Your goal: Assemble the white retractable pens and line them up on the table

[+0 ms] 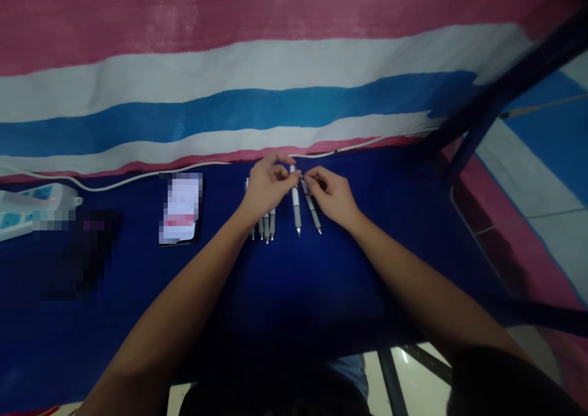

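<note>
My left hand (pixel 269 186) curls its thumb and forefinger around the top of a white pen (pixel 296 211) with a grey grip, its tip pointing toward me. Just right of it, a second pen (pixel 312 206) lies slanted, and my right hand (pixel 335 196) pinches its upper end. Below my left hand several similar pens (pixel 266 229) lie side by side, their upper parts mostly covered by the hand. All the pens are on a dark blue tabletop (pixel 303 293).
A phone (pixel 181 204) with a lit, blurred screen lies left of the pens. Farther left are a white power strip (pixel 32 204) and a dark pixelated item (pixel 82 257). A white cable (pixel 124 183) runs along the back edge by a striped sheet (pixel 275 109). Dark frame bars (pixel 505 91) stand right.
</note>
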{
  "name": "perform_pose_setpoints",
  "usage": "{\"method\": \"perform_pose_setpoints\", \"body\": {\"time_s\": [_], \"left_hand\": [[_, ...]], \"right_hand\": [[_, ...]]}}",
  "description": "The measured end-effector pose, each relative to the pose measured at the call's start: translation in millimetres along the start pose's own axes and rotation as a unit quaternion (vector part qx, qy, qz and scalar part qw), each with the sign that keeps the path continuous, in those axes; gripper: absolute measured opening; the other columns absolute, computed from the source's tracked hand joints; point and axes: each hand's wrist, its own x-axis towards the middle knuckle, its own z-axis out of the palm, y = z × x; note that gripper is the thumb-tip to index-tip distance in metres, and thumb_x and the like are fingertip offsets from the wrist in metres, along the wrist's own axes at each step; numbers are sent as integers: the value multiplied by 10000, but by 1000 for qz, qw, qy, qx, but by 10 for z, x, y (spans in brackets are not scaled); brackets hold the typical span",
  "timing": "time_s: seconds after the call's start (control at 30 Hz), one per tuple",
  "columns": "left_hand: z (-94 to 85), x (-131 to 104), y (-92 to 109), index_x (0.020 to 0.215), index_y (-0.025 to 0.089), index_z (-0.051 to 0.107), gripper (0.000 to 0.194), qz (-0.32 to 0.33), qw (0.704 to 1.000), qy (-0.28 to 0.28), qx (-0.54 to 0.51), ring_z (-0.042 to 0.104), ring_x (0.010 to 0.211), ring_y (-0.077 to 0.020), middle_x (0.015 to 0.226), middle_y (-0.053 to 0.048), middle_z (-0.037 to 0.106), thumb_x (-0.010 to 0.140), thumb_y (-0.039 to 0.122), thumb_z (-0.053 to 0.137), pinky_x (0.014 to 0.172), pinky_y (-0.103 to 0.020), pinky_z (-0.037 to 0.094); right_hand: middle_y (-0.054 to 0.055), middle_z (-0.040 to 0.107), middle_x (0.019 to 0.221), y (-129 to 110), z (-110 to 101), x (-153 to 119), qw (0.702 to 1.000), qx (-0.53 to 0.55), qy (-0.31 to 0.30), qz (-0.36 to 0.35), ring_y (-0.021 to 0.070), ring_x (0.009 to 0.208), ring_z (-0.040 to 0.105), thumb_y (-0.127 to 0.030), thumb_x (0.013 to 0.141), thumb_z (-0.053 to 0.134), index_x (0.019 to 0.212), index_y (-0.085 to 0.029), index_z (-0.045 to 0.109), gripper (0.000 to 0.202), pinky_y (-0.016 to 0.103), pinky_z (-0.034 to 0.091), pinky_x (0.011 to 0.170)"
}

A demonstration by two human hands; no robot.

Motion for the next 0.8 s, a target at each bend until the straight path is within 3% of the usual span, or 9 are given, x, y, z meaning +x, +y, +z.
{"method": "perform_pose_setpoints", "body": {"time_s": [0.23,0.47,0.67,0.8], "left_hand": [[-18,3,-9,1141,229,640,297,8,999,-2,-43,595,519,-127,610,60,620,890,263,795,550,-250,461],[-4,9,-39,976,229,618,194,3,999,-16,-36,579,490,-115,555,75,583,867,204,776,537,-249,441],[12,6,-88,1037,213,639,229,-5,999,-36,-37,604,498,-121,579,67,618,869,249,790,545,-257,473],[21,-6,-65,1177,198,662,332,-5,999,-25,-31,602,520,-125,596,65,628,882,268,797,560,-263,484]], "right_hand": [[-12,633,731,-1,5,-8,1000,-4,-1,0,162,623,552,-432,1029,586,966,-218,700,250,328,428,645],[-20,621,712,-18,-6,-4,1000,-2,-4,3,161,622,551,-431,1023,598,935,-235,685,233,325,424,652],[-18,626,709,-16,-6,-6,1000,-1,-2,-1,161,633,552,-433,1027,597,917,-236,670,237,328,421,663],[-13,631,714,-14,-8,-6,1000,1,-7,4,164,630,551,-420,1032,591,917,-230,668,235,330,421,655]]}}
